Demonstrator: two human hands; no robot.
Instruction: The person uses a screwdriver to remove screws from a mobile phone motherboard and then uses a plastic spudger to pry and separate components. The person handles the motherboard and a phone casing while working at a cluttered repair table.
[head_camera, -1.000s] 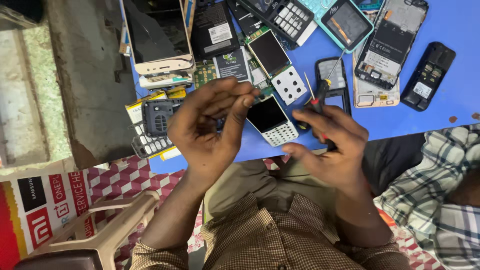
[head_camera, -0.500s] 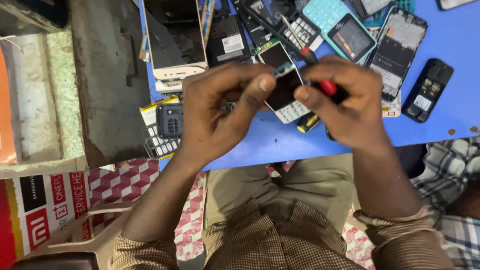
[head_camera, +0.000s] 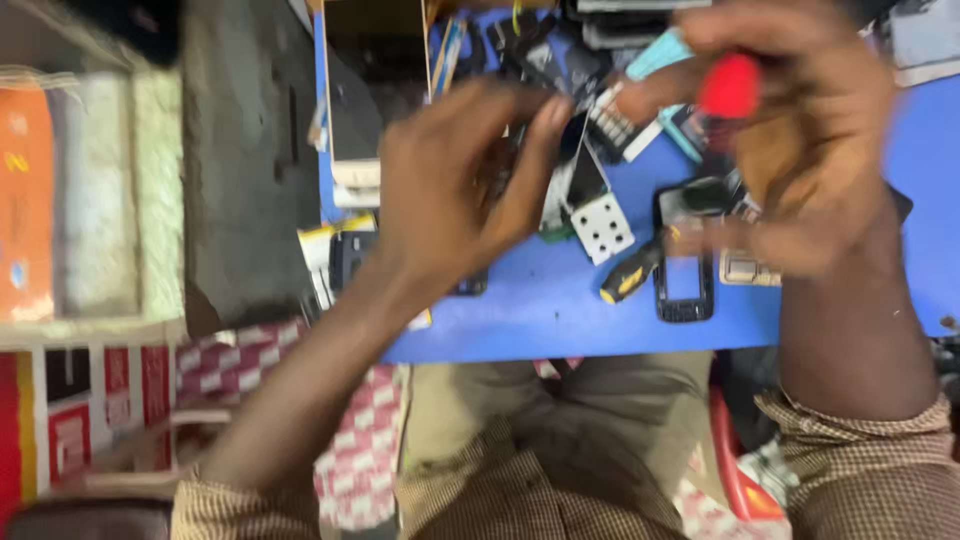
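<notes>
The picture is motion-blurred. My left hand (head_camera: 450, 195) reaches over the blue table (head_camera: 560, 320) and pinches the edge of a small keypad phone (head_camera: 590, 195), which tilts up on its side with its white keypad toward me. My right hand (head_camera: 810, 150) is raised over the phone parts at the right, fingers closed around a red-handled screwdriver (head_camera: 730, 85). A black and yellow screwdriver (head_camera: 630, 275) lies on the table just below the small phone, beside a black phone frame (head_camera: 685, 275).
Several phones, covers and loose parts crowd the back of the table (head_camera: 600, 60). A large phone with a pale edge (head_camera: 355, 130) lies at the table's left end. A grey ledge (head_camera: 240, 170) and patterned cloth (head_camera: 360, 450) are at the left.
Both hands have shifted up and further over the table. My right hand lifted the red-handled tool away from the small phone. The black and yellow screwdriver now lies uncovered.
</notes>
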